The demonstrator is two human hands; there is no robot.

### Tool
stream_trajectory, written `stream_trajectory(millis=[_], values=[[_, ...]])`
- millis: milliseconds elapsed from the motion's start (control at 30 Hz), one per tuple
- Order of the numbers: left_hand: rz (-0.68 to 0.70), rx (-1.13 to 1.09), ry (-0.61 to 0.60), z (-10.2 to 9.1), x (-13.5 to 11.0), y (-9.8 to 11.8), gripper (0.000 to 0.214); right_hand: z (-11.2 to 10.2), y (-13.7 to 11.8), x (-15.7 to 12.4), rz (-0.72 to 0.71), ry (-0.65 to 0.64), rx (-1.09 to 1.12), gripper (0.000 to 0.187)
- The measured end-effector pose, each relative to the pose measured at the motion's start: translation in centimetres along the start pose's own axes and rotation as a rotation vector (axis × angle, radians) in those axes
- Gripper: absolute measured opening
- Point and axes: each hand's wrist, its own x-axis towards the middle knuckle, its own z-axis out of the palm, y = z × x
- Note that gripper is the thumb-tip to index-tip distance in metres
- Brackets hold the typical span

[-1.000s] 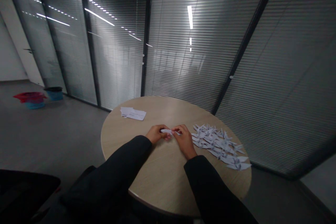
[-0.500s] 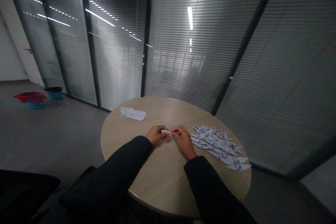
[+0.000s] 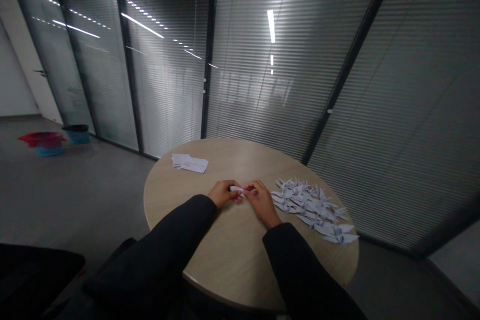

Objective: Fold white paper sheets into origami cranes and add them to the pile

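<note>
Over the middle of the round wooden table [image 3: 225,255], a small folded white paper [image 3: 236,188] is held between my two hands. My left hand [image 3: 224,193] pinches its left part between thumb and fingers. From the right, my right hand [image 3: 261,201] grips the other end with its fingertips, which hide much of it. Just right of my right hand lie many folded paper cranes [image 3: 313,205], set close together in rows. A small stack of white paper slips [image 3: 193,163] with printed lines rests at the table's far left.
Behind the table stands a glass partition with blinds [image 3: 258,100] and dark frames. On the floor at the left are a blue bin with a red bag [image 3: 45,142] and a blue bin with a black bag [image 3: 77,134]. A dark object [image 3: 37,275] fills the lower left corner.
My right fingers have shifted slightly on the folded paper, and less of its right end shows. Both hands otherwise stay in the same place.
</note>
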Motion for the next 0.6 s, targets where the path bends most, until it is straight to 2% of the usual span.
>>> stream_trajectory(millis=[600], values=[[0.001,-0.011,-0.015,0.06,0.17,-0.44,0.02,0.13,0.32,-0.02,0.018,-0.039,-0.004,0.004]])
